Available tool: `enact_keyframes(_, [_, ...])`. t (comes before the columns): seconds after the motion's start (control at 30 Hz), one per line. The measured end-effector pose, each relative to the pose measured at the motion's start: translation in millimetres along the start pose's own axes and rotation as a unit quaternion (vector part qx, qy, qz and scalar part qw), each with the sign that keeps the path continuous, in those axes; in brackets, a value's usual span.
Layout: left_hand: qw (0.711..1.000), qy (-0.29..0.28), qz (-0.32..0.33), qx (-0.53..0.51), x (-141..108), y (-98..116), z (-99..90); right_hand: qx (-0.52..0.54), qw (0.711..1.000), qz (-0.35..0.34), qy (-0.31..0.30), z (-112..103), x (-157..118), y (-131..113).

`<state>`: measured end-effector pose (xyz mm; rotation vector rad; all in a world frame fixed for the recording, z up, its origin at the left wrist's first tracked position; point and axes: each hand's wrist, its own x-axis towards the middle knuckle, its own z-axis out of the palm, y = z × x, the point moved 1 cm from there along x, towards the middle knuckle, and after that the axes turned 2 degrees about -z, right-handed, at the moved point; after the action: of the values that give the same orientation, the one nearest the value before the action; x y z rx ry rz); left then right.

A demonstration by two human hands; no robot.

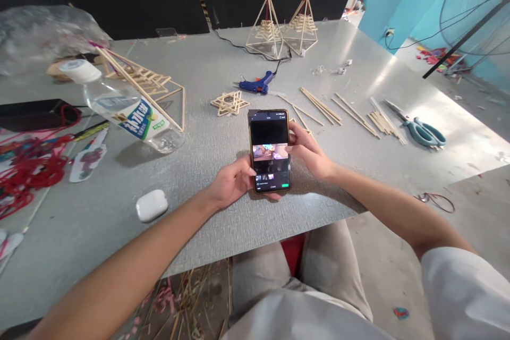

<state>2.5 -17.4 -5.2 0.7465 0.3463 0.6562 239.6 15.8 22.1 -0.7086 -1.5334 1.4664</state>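
Head camera on the action, and both hands are on the phone (270,135)! It's upright in portrait, just above the near part of the grey table (207,154), its lit screen facing the wearer. The left hand (232,183) grips its lower left side, thumb at the screen's edge, fingertips showing beneath the bottom. Over on the other flank, the right hand (313,155) clasps the right edge, one finger reaching over the display by the picture in the middle.

Straight beyond the phone lies a star-shaped stick piece (230,102), with a blue glue gun (256,85) just behind it, and farther back two stick pyramids (266,32) (303,24) stand side by side. Out to the right, loose sticks (321,106) lie in groups, then a bundle of short sticks (380,122), then teal-handled scissors (424,132), blades slightly parted!

Swing left: a clear bottle (137,111) tilts in front of another stick frame (180,101), a white case (152,205) sits near the left forearm, and tangled red cord (34,170) spreads at the far left.
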Motion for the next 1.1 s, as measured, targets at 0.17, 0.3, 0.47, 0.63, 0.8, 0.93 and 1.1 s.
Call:
enact_keyframes(0.17, [1.0,0.004,0.001,0.008,-0.2,0.2,-2.6,-0.004,1.0,0.003,-0.002,-1.6,0.5,1.1])
enact_keyframes(0.3, [1.0,0.022,0.005,0.011,-1.0,-1.0,-6.4,-0.004,1.0,-0.001,-0.001,-2.0,0.8,1.6])
enact_keyframes(0.47, [1.0,0.026,0.005,0.015,-2.2,-1.3,-7.2,0.008,1.0,0.006,0.0,-1.3,0.3,0.6])
enact_keyframes(0.63, [1.0,0.022,0.002,0.015,0.1,-0.8,-3.3,0.009,1.0,0.007,-0.003,-1.3,1.1,1.2])
enact_keyframes(0.8, [1.0,0.001,0.005,0.011,1.2,-0.3,0.1,0.017,1.0,0.006,-0.004,-1.7,0.6,1.5])
enact_keyframes(0.93, [1.0,0.001,0.005,0.015,0.3,0.2,-0.4,0.01,1.0,0.01,-0.001,-1.5,-0.4,0.9])
enact_keyframes(1.1, [1.0,0.004,0.007,0.007,-0.1,-0.5,-2.7,0.005,1.0,0.009,-0.003,-1.5,0.0,0.5])
